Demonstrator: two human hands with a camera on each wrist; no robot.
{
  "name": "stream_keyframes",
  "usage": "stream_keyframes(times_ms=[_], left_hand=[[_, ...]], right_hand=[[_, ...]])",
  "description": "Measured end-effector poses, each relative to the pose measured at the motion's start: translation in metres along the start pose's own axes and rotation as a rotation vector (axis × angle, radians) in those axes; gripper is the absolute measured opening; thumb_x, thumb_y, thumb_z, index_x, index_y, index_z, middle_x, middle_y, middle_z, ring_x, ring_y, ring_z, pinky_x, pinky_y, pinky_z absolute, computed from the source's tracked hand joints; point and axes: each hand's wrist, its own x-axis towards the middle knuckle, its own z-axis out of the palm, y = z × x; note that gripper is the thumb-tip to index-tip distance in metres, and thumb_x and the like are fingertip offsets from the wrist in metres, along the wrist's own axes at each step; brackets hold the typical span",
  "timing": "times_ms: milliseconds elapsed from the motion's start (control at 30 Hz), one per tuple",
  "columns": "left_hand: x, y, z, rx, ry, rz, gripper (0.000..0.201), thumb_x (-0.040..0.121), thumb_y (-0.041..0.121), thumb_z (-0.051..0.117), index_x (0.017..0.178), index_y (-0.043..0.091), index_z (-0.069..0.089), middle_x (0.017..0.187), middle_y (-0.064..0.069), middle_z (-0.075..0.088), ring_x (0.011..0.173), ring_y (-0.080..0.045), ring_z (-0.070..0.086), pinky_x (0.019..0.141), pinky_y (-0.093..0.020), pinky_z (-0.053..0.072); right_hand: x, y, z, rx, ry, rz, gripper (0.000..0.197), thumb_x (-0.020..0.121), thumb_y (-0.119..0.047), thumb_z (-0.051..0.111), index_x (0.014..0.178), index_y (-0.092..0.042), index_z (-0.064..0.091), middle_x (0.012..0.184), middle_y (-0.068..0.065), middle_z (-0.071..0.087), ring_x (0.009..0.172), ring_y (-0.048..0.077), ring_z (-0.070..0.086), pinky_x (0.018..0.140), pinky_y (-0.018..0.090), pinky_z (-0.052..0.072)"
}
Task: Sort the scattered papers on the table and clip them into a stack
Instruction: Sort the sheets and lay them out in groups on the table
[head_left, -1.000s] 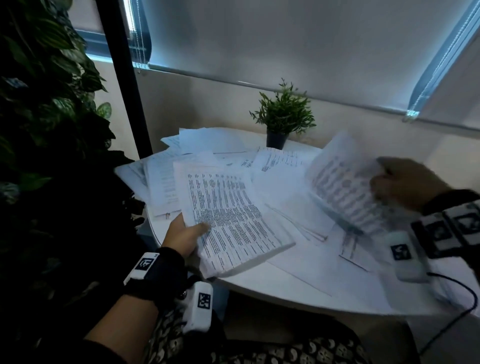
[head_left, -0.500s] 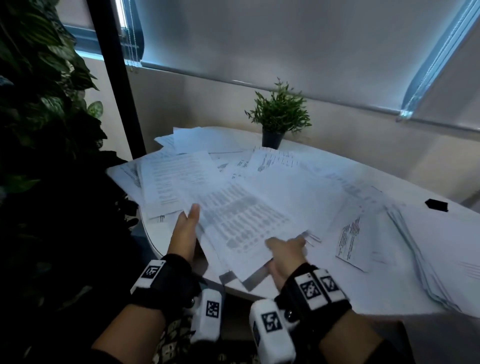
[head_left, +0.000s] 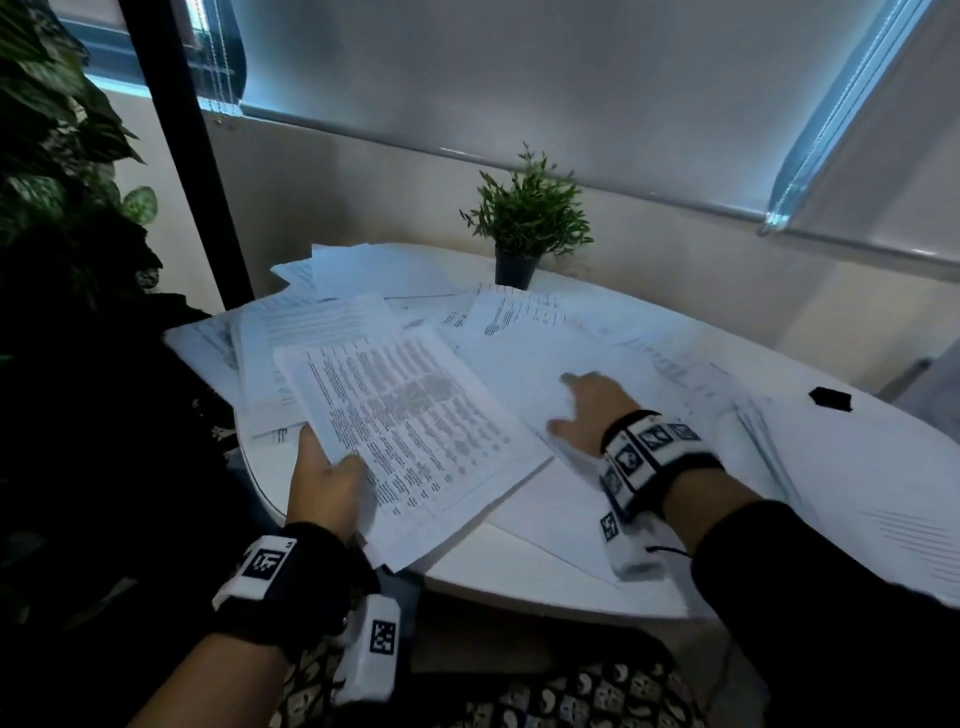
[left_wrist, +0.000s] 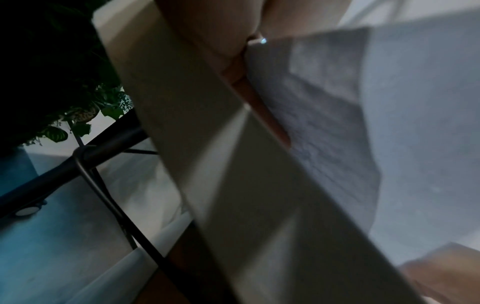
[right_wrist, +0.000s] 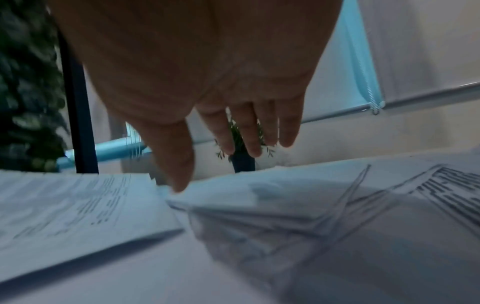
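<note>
Printed white papers (head_left: 524, 322) lie scattered over a round white table (head_left: 550, 597). My left hand (head_left: 327, 478) grips the near corner of a gathered stack of printed sheets (head_left: 405, 431) at the table's left front edge, thumb on top. My right hand (head_left: 582, 410) reaches over blank sheets (head_left: 524, 374) in the middle, fingers straight and spread, holding nothing. In the right wrist view the fingers (right_wrist: 244, 131) hover just above loose papers (right_wrist: 259, 197). The left wrist view shows the stack's underside (left_wrist: 337, 123) and the table edge (left_wrist: 207, 144). A black binder clip (head_left: 830, 399) lies at the far right.
A small potted plant (head_left: 524, 228) stands at the table's back edge. A large leafy plant (head_left: 62, 182) and a black pole (head_left: 182, 150) flank the left side. More sheets (head_left: 883, 499) overhang the table's right edge. A wall with window blinds runs behind.
My right hand has left the stack's near edge and moved forward and right over the middle papers, now open. The left hand has taken hold of the stack's corner.
</note>
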Motion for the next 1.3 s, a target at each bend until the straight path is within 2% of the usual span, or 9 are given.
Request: stream_keyframes(times_ms=[167,367,533,700,867,1000,1100,1167,1300], left_hand=[[-0.001,0.006,-0.002,0.160,0.026,0.060,0.081,0.087,-0.014,0.045,0.150,0.027,0.016,0.134,0.006,0.048,0.116,-0.016,0.051,0.101,-0.031,0.038],[-0.006,0.013,0.002,0.301,-0.011,0.067,0.087,0.085,-0.013,0.044,0.150,0.040,0.018,0.135,0.018,0.032,0.061,0.026,0.048,0.060,0.001,0.037],[-0.010,0.019,0.001,0.353,-0.057,0.072,0.070,0.085,-0.014,0.040,0.134,0.036,0.050,0.149,0.005,0.036,0.090,-0.003,0.060,0.073,-0.008,0.047],[-0.003,0.006,0.001,0.211,-0.073,-0.038,0.060,0.083,-0.015,0.037,0.094,0.032,0.073,0.119,-0.029,0.059,0.056,-0.023,0.054,0.057,-0.027,0.041],[-0.008,0.015,0.005,0.176,-0.033,-0.118,0.046,0.085,-0.016,0.038,0.097,0.013,0.072,0.088,-0.013,0.063,0.047,-0.013,0.056,0.050,-0.018,0.040],[-0.008,0.026,0.009,-0.024,-0.028,-0.249,0.021,0.096,0.017,0.051,0.097,0.002,0.066,0.096,-0.015,0.066,0.089,-0.028,0.062,0.069,-0.024,0.055],[-0.008,0.028,0.008,-0.277,-0.099,-0.384,0.068,0.074,0.069,0.057,0.108,0.011,0.069,0.110,-0.019,0.069,0.099,-0.036,0.067,0.093,-0.053,0.048],[-0.005,0.028,0.005,-0.272,-0.094,-0.401,0.060,0.076,0.067,0.052,0.104,0.017,0.069,0.101,-0.013,0.073,0.091,-0.032,0.070,0.089,-0.047,0.049],[0.007,0.017,-0.002,0.247,-0.028,-0.267,0.040,0.074,0.034,0.077,0.107,0.015,0.063,0.111,-0.010,0.068,0.095,-0.029,0.066,0.089,-0.046,0.052]], right_hand=[[0.011,-0.007,0.017,-0.233,-0.112,-0.059,0.043,0.089,-0.047,0.049,0.112,-0.011,0.050,0.114,0.012,0.057,0.100,0.031,0.057,0.076,0.033,0.045],[0.005,-0.001,0.005,-0.086,-0.019,-0.034,0.029,0.098,-0.019,0.032,0.116,-0.008,0.053,0.119,0.015,0.057,0.103,0.033,0.057,0.081,0.033,0.046],[0.011,0.043,-0.044,0.144,0.187,0.018,0.016,0.097,-0.007,0.034,0.083,-0.007,0.042,0.094,0.019,0.052,0.084,0.027,0.046,0.072,0.029,0.031],[-0.024,0.040,-0.101,0.391,0.352,-0.122,0.018,0.098,-0.014,0.043,0.093,-0.005,0.059,0.088,0.010,0.058,0.082,0.022,0.050,0.071,0.027,0.034],[-0.060,-0.013,-0.108,1.516,0.146,-0.428,0.016,0.090,-0.015,0.053,0.097,-0.009,0.066,0.097,0.013,0.069,0.084,0.025,0.064,0.079,0.039,0.054],[-0.030,-0.027,-0.046,0.820,0.146,-0.155,0.020,0.095,-0.010,0.045,0.080,-0.014,0.057,0.080,0.006,0.058,0.074,0.021,0.052,0.069,0.027,0.040],[-0.033,-0.035,-0.004,0.465,-0.053,-0.072,0.030,0.101,-0.015,0.033,0.122,-0.004,0.052,0.122,0.016,0.054,0.115,0.028,0.050,0.090,0.029,0.037],[-0.037,-0.040,0.009,0.396,-0.120,-0.052,0.037,0.102,-0.019,0.030,0.133,-0.004,0.043,0.138,0.014,0.046,0.127,0.026,0.043,0.105,0.030,0.029],[-0.024,-0.034,0.005,0.380,-0.117,-0.060,0.031,0.100,-0.029,0.035,0.091,-0.006,0.054,0.081,0.005,0.055,0.079,0.021,0.054,0.084,0.033,0.043]])
